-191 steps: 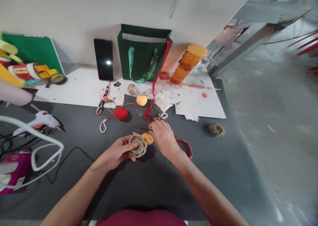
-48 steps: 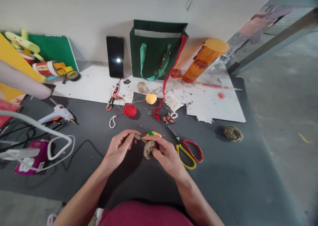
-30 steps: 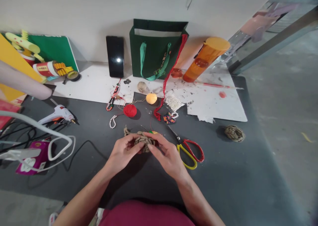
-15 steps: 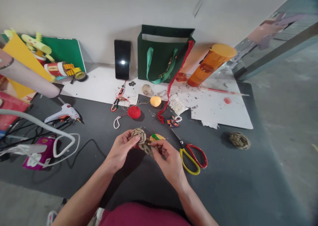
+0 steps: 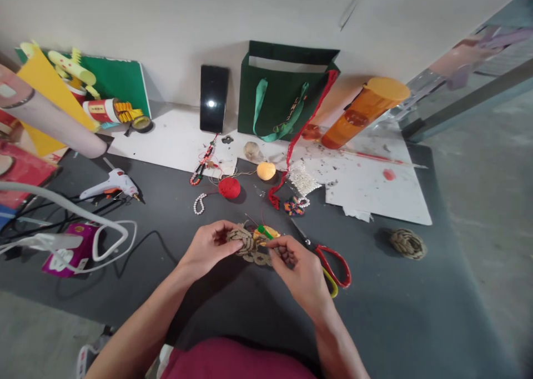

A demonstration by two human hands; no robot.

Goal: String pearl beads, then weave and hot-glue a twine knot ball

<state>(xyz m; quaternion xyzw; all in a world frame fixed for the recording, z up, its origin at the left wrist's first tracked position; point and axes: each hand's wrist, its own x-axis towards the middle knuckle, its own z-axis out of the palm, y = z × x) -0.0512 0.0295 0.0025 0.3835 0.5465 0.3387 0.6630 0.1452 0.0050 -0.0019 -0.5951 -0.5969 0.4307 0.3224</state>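
Between my two hands is a brown knitted-looking piece (image 5: 251, 245), part of it coiled like a rose and part trailing in loops. My left hand (image 5: 214, 248) grips the coiled part, thumb on top. With fingertips pinched, my right hand (image 5: 296, 268) holds the trailing end; some of its fingers are curled out of sight. Just behind the piece lie a yellow item with a green part (image 5: 268, 232) and a thin needle-like rod. Scissors (image 5: 335, 265) with red and yellow handles are partly covered by my right hand. A similar brown rosette (image 5: 408, 243) rests far right.
A red yarn ball (image 5: 229, 188), a yellow ball (image 5: 266, 171), beads (image 5: 200, 203) and a red braid (image 5: 280, 185) lie ahead. Behind stand a phone (image 5: 214, 98), green bag (image 5: 287, 98) and orange bottle (image 5: 362, 115). At left are a glue gun (image 5: 112, 184) and cables (image 5: 104, 223).
The coiled part has turned and tilted in my hands, and the trailing loops show more. My right hand has moved slightly right, over more of the scissors. The whole view has shifted a little.
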